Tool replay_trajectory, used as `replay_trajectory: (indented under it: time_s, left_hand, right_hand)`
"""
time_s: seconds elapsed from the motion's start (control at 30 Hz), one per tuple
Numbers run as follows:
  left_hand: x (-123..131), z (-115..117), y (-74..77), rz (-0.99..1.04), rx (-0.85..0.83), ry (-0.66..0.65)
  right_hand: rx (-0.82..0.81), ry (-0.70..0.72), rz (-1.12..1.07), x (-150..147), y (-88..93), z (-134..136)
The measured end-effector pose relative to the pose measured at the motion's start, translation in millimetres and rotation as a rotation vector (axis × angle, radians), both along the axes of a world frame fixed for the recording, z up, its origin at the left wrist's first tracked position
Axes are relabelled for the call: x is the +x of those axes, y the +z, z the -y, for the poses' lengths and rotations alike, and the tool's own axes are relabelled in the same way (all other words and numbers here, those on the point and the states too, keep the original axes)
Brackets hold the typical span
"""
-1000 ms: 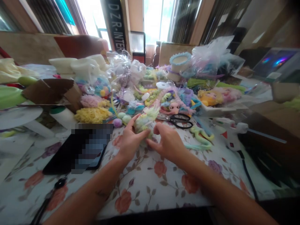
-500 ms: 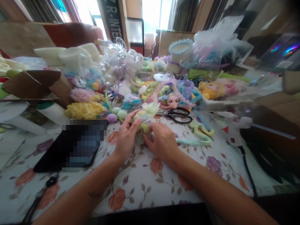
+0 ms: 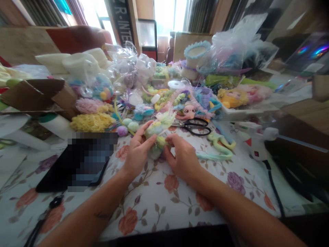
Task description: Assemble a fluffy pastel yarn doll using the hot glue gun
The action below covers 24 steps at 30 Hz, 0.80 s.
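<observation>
One fluffy pale yellow-green piece (image 3: pixel 158 128), gripped in my left hand (image 3: pixel 136 151) over the floral tabletop (image 3: pixel 159 206). My right hand (image 3: pixel 183 156): thumb and forefinger near each other at the piece's right edge, whether pinching it I cannot tell. Also: black-handled scissors (image 3: pixel 187 126) lying just beyond, purple pompom (image 3: pixel 122 130) to the left, white glue gun (image 3: pixel 257 142) well off to the right.

The fingers (image 3: pixel 149 142) of the left hand (image 3: pixel 135 156) are partly hiding the pale yellow-green fluffy bundle (image 3: pixel 159 126); pixelation (image 3: pixel 92 161) is partly masking the flat black rectangular device (image 3: pixel 60 163) at left.
</observation>
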<state>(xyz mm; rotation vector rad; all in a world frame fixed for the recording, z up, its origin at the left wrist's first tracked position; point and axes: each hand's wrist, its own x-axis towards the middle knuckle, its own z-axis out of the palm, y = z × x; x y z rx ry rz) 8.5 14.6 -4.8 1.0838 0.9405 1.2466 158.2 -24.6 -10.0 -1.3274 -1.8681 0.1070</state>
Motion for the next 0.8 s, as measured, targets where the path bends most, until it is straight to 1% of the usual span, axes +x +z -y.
replay_trajectory:
  time_s: [0.1,0.2,0.37,0.6,0.8]
  left_hand:
    - [0.7,0.1,0.0,0.029,0.008,-0.028]
    - [0.8,0.2,-1.5,0.052,0.023,-0.064]
    - [0.6,-0.9,-4.0,0.038,0.062,-0.076]
    - [1.0,-1.4,-3.8,-0.009,0.078,-0.050]
    - [0.7,1.3,-0.5,-0.036,-0.013,-0.028]
  right_hand:
    - [-0.030,0.009,-0.009,2.1,0.4,-0.7]
    - [-0.096,0.008,-0.028,4.5,2.7,-1.0]
    - [-0.206,-0.007,-0.108,5.3,7.2,-0.2]
    - [-0.184,0.021,-0.205,5.1,4.8,-4.7]
    - [-0.178,0.020,-0.189,6.1,2.7,-7.1]
